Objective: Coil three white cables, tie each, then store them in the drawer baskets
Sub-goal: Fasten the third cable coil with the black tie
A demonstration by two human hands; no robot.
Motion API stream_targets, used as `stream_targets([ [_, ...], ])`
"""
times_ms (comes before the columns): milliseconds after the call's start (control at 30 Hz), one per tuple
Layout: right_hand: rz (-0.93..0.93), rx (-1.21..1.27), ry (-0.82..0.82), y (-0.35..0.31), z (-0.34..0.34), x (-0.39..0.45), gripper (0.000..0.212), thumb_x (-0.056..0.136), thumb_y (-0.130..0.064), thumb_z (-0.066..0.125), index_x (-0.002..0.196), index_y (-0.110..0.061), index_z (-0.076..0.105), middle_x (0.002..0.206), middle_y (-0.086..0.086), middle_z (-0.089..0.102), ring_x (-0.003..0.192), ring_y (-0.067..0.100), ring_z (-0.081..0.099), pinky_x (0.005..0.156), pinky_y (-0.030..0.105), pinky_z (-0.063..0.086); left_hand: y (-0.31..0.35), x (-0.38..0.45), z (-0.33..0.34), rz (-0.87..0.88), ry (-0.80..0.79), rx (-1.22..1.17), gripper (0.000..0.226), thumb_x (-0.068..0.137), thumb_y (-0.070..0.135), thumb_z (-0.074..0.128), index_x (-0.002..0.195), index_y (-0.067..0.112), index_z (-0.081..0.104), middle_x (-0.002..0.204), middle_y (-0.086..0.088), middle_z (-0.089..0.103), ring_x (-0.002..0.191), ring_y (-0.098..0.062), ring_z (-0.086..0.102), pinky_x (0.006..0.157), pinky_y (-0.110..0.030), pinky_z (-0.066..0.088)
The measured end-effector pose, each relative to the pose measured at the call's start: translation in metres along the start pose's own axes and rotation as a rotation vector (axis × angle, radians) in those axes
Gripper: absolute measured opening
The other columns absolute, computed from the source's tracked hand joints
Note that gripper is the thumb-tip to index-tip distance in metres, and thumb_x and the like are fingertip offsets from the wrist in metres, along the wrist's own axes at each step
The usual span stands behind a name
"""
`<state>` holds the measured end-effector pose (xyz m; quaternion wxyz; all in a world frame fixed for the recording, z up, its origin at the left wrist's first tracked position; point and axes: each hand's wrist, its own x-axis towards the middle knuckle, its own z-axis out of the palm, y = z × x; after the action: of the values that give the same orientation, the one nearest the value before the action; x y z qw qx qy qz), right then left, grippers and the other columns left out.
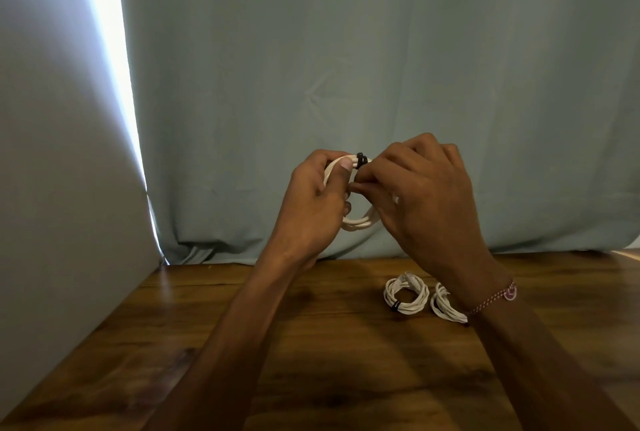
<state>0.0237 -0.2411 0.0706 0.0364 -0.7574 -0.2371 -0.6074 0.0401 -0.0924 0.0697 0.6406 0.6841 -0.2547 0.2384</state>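
Head view | left hand [313,209] and right hand [420,195] – both pinching round white cable coil [356,223] | black tie [361,160] – wrapped on top

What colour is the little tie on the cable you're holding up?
Black. The tie wraps the white cable; the head view shows it.

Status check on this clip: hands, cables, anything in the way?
Left hand grips third coil, raised; right hand works black tie. Two coiled cables on table. No drawer visible; nothing obstructing.
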Motion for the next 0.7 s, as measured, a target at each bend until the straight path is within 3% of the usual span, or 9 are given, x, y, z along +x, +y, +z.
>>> stream_targets([
  [167,0.075,0.212,-0.042,0.000,-0.005,0.003,0.031,0.083,-0.048,0.069,0.096,-0.020,0.074,0.094,0.000,0.066,0.090,0.021,0.056,0.074,0.031,0.040,0.004,0.000,-0.009,0.016,0.016,0.021,0.024,0.107,0.024,0.049,0.115,0.014,0.069,0.081,-0.003,0.066,0.066,-0.010,0.060,0.065,-0.028,0.055],
  [300,0.169,0.331,-0.043,0.002,-0.011,0.005,0.030,0.079,-0.045,0.079,0.097,-0.021,0.075,0.098,-0.003,0.065,0.091,0.015,0.058,0.074,0.025,0.046,0.007,0.002,-0.012,-0.018,0.043,-0.038,0.024,0.106,0.020,0.051,0.113,0.013,0.072,0.069,0.005,0.061,0.066,-0.009,0.060,0.065,-0.028,0.057],
  [500,0.408,0.494,0.006,-0.003,-0.013,0.006,0.024,0.083,-0.035,0.081,0.100,-0.020,0.070,0.096,-0.007,0.069,0.086,0.006,0.067,0.072,0.027,0.060,0.012,-0.004,-0.005,-0.080,0.034,-0.140,0.021,0.102,0.014,0.058,0.110,0.006,0.076,0.079,-0.005,0.065,0.075,-0.013,0.062,0.067,-0.042,0.064],
  [600,0.559,0.620,-0.047,-0.004,-0.011,0.007,0.035,0.079,-0.035,0.084,0.105,-0.023,0.064,0.096,-0.012,0.070,0.082,0.003,0.070,0.069,0.022,0.061,0.015,-0.005,-0.004,-0.090,0.032,-0.155,0.021,0.101,0.011,0.059,0.108,0.005,0.077,0.084,-0.013,0.069,0.076,-0.014,0.063,0.068,-0.043,0.064],
  [700,0.575,0.660,-0.064,0.000,-0.009,0.006,0.037,0.078,-0.033,0.085,0.106,-0.024,0.062,0.094,-0.015,0.069,0.081,-0.002,0.070,0.069,0.016,0.059,0.015,-0.006,-0.004,-0.074,0.031,-0.114,0.020,0.100,0.012,0.060,0.107,0.008,0.079,0.092,-0.012,0.073,0.074,-0.011,0.066,0.069,-0.041,0.064],
])
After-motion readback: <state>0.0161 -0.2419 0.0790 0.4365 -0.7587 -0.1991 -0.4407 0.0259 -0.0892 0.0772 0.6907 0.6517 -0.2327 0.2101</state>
